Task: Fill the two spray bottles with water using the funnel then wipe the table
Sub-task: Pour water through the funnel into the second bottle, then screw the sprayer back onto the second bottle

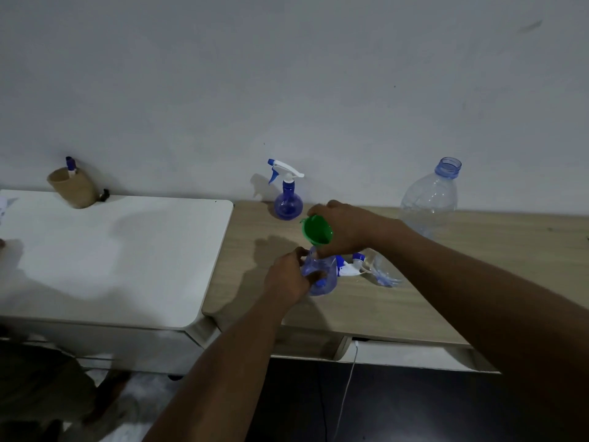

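1. Left forearm (pixel 229 355) and right forearm (pixel 478 282) reach out from under my head camera, over the wooden table (pixel 414 307).
2. My left hand (pixel 287 275) curls round the open spray bottle (pixel 322 282), which stands on the table near its front edge, and steadies it.
3. My right hand (pixel 347 228) pinches the green funnel (pixel 315 231) by its rim. The funnel is tilted, with its spout at the bottle's neck. Whether it is seated I cannot tell.
4. Step in hand, as I judge it: fitting the funnel for the first fill. The loose trigger head (pixel 349 267) lies just right of the bottle.
5. At the wall, the second spray bottle (pixel 287 205) stands upright with its head on — I cannot tell whether it holds water.
6. A large clear bottle (pixel 428 202), uncapped, stands well to the right. Its water level is unreadable from here.
7. The next move calls for setting the funnel straight and letting go of it, with the left hand kept on the spray bottle while the right fetches the big bottle — a tilted funnel would spill.
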`<state>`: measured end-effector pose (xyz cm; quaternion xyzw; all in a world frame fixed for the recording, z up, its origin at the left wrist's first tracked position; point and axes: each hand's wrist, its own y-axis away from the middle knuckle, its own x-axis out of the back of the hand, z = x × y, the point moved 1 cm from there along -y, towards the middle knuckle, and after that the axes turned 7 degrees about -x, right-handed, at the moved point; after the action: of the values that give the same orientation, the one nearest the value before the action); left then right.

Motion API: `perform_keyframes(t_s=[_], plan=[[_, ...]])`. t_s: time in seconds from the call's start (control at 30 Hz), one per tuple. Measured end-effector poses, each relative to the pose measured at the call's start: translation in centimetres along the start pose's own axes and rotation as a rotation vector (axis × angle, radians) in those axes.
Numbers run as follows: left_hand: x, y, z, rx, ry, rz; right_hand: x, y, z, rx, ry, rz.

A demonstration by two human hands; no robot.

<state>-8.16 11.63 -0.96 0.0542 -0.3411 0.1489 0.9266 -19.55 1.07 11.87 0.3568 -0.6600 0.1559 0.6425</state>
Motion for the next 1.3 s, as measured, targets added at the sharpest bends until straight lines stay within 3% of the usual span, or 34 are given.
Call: perform_keyframes(t_s=[0.23, 0.43, 0.6, 0.77, 0.87, 1.07, 1.3], plan=[[0.2, -0.1, -0.2, -0.042, -0.066, -0.035, 1.6, -1.0, 0.2, 0.030, 0.047, -0.069], [0.6, 0.1, -0.3, -0.034, -0.074, -0.046, 2.1, -0.3, 2.4, -0.006, -0.155, -0.058], [1.1, 0.3, -0.6, -0.047, -0.069, -0.004, -0.8, 1.4, 4.6, -0.020, -0.443, 0.040], [1.1, 0.5, -0.8, -0.053, -0.064, 0.038, -7.1, 3.7, 5.7, -0.219, -0.972, 0.189], [1.0, 0.6, -1.0, -0.056, -0.064, 0.065, -11.5, 4.9, 5.7, -0.327, -1.139, 0.282], [1.3, 0.6, -1.1, -0.045, -0.055, 0.045, -18.1, 6.2, 5.0, -0.388, -0.920, 0.260], [1.5, 0.8, -1.0, -0.052, -0.054, 0.055, -20.6, 5.5, 5.4, -0.484, -0.571, 0.261]])
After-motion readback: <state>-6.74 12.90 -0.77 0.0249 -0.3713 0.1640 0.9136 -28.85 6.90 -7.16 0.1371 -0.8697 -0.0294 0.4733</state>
